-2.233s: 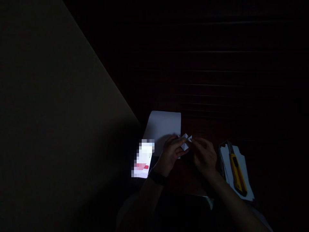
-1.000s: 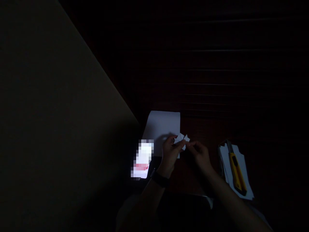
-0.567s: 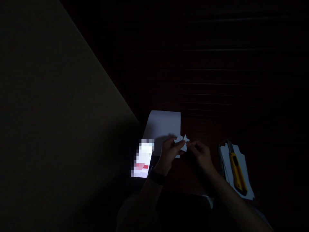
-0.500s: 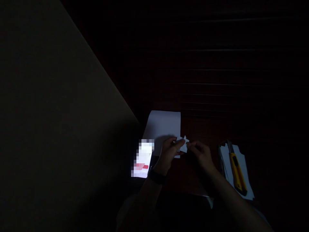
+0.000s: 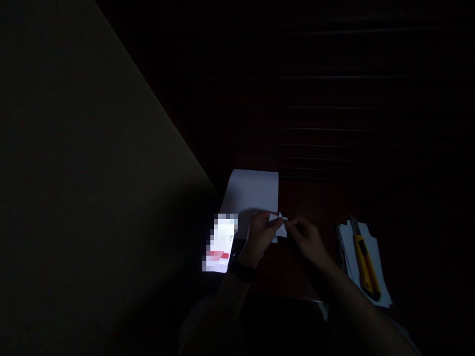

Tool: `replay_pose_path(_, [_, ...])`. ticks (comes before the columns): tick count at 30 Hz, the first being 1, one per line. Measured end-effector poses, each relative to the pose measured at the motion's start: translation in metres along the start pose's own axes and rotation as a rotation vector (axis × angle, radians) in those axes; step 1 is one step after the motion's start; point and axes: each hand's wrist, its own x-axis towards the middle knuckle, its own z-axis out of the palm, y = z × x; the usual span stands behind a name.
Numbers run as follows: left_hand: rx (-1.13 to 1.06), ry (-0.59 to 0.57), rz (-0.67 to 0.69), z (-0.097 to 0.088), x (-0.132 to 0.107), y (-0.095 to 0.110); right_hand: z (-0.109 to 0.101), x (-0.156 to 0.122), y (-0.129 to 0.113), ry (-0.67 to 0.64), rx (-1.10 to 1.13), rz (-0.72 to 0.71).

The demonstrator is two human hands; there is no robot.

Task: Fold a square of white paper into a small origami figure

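Note:
A small piece of folded white paper [image 5: 282,230] is held up between my hands, with pointed flaps sticking out. My left hand [image 5: 261,233], with a dark band at its wrist, is closed on the paper's left part, thumb on top. From the right, my right hand [image 5: 305,236] pinches at the paper's right edge with thumb and forefinger. The fingertips partly hide the folds, and the dim light blurs their detail. Under and behind my left hand lies a white sheet [image 5: 252,190] on the dark table.
A lit phone [image 5: 220,247], its screen pixelated, stands left of my left wrist. Further right, a yellow utility knife [image 5: 365,267] rests on a stack of white paper [image 5: 380,277]. A pale wall [image 5: 92,173] rises at the left. The dark wooden table [image 5: 285,277] has its front edge near my forearms.
The folded paper has turned and shifted slightly left and down, and less of it shows past my left fingers. My right hand has moved a little left with it.

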Motion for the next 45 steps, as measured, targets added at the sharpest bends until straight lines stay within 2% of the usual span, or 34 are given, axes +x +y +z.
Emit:
replay_pose_path(16, [-0.001,-0.024,0.047,0.002,-0.001,-0.002,-0.002,0.003,0.004,-0.017,-0.001,-0.017])
replay_pose_path(24, [0.128,0.042,0.140,0.004,0.002,-0.007,-0.003,0.002,0.003,-0.030,-0.020,-0.043])
replay_pose_path(27, [0.146,0.064,0.146,0.005,0.003,-0.009,-0.002,0.002,0.003,-0.015,0.006,-0.007])
replay_pose_path(31, [0.137,0.123,0.177,0.007,0.002,-0.009,0.004,0.001,0.004,0.086,0.117,0.089])
replay_pose_path(34, [0.116,0.134,0.194,0.011,0.000,-0.009,0.009,0.000,0.004,0.094,0.142,0.119])
replay_pose_path(37, [0.055,0.110,0.166,0.016,-0.004,-0.008,0.011,-0.001,0.004,0.092,0.108,0.102])
replay_pose_path(42, [-0.083,0.026,0.022,0.019,-0.008,-0.002,0.010,-0.001,0.009,0.127,0.147,0.141])
replay_pose_path(45, [-0.043,0.036,0.002,0.017,-0.008,0.000,0.009,0.000,0.010,0.126,0.171,0.159])
